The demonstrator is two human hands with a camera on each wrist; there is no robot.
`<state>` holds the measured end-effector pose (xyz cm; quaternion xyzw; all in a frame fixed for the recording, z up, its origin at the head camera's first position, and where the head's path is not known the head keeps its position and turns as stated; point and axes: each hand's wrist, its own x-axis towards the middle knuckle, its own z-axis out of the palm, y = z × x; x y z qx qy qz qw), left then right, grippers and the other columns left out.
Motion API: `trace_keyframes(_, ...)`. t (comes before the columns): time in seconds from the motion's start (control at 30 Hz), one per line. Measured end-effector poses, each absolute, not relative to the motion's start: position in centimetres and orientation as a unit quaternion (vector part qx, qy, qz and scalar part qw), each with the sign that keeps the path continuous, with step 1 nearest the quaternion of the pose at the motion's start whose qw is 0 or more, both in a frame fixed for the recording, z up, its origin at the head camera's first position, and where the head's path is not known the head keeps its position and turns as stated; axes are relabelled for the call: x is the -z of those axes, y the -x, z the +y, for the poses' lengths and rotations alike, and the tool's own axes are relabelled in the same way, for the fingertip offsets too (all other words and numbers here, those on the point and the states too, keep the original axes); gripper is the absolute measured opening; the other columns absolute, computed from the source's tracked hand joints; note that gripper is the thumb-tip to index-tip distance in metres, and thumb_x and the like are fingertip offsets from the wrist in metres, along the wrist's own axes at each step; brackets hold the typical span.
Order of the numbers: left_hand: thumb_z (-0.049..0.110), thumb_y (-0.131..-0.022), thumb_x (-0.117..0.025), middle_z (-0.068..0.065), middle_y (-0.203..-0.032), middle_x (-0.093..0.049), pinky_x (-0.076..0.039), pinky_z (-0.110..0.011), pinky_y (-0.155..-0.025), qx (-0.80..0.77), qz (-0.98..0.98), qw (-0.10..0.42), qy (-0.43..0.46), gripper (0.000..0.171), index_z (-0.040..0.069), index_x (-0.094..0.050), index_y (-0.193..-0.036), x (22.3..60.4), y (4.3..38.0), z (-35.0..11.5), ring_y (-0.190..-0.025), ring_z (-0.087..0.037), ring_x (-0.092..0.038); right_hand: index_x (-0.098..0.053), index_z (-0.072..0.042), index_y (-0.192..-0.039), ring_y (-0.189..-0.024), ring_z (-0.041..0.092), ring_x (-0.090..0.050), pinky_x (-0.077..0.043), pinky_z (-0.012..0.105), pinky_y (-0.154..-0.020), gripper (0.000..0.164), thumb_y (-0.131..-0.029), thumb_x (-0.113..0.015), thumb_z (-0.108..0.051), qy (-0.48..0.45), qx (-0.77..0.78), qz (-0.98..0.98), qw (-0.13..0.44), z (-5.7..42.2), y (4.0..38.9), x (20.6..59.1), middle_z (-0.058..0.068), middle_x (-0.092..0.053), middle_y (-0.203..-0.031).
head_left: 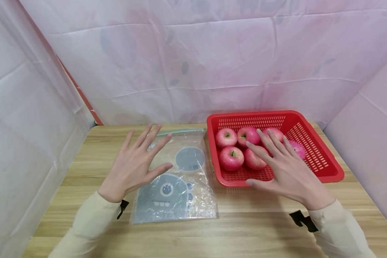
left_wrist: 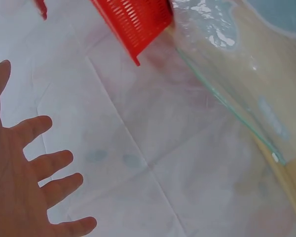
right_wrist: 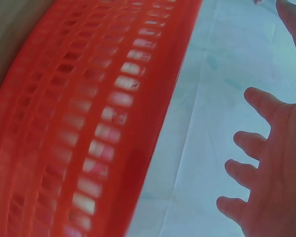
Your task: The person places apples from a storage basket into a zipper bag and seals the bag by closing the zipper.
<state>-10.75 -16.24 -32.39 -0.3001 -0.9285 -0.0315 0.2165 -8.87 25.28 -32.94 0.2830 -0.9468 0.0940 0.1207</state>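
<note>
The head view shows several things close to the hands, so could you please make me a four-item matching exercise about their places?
Things:
1. plastic bag
2. apples
3. left hand
4. right hand

Places:
A. fingers spread, overlapping the basket in this view
B. lying flat on the table
C. fingers spread, overlapping the bag in this view
D. inside the basket

Pairs: 1-B, 2-D, 3-C, 4-A

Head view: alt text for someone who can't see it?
A person's left hand, fingers spread, hovers over a clear cartoon-printed bag; the right hand, also spread, hovers over a red basket of apples. Bag and basket rest on a wooden table before pale cloth.
</note>
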Motion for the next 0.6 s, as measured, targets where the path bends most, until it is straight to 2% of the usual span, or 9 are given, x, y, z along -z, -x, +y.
trace_keyframes(0.1, 0.077, -0.099, -0.018, -0.012, -0.165, -0.033, -0.026, -0.065, -0.119, 0.053, -0.933, 0.210, 0.288, 0.082, 0.023, -0.043, -0.155, 32.9, 10.8, -16.1, -0.150, -0.035, -0.035, -0.030, -0.029, -0.161, -0.159, 0.032, -0.006, 0.001, 0.045, -0.129, 0.101, -0.079, -0.078, -0.062, -0.293, -0.107, -0.942, 0.125, 24.4, 9.3, 33.3, 0.006, -0.013, -0.171)
trace_keyframes(0.33, 0.075, -0.100, -0.021, -0.007, -0.169, -0.025, -0.022, -0.064, -0.121, 0.110, -0.943, 0.177, 0.260, 0.080, 0.024, -0.033, -0.160, 34.6, 11.0, -15.9, -0.153, -0.033, -0.029, -0.028, -0.026, -0.161, -0.158, 0.032, -0.009, -0.008, 0.055, -0.128, 0.099, -0.082, -0.077, -0.059, -0.294, -0.137, -0.938, 0.118, 22.5, 10.1, 34.4, 0.005, -0.013, -0.172)
trace_keyframes(0.47, 0.074, -0.101, -0.023, -0.008, -0.168, -0.027, -0.020, -0.063, -0.122, 0.128, -0.944, 0.175, 0.250, 0.078, 0.023, -0.033, -0.160, 35.5, 11.1, -15.7, -0.153, -0.034, -0.029, -0.033, -0.022, -0.160, -0.157, 0.034, -0.014, -0.006, 0.052, -0.129, 0.096, -0.083, -0.076, -0.061, -0.303, -0.146, -0.934, 0.119, 21.5, 10.6, 35.0, 0.008, -0.016, -0.171)
trace_keyframes(0.6, 0.070, -0.102, -0.030, -0.007, -0.168, -0.027, -0.019, -0.062, -0.123, 0.141, -0.946, 0.166, 0.238, 0.074, 0.025, -0.031, -0.161, 36.2, 11.1, -15.6, -0.154, -0.033, -0.029, -0.029, -0.026, -0.161, -0.158, 0.031, -0.011, -0.001, 0.044, -0.130, 0.099, -0.082, -0.076, -0.062, -0.303, -0.157, -0.934, 0.110, 20.7, 11.0, 35.5, 0.004, -0.012, -0.172)
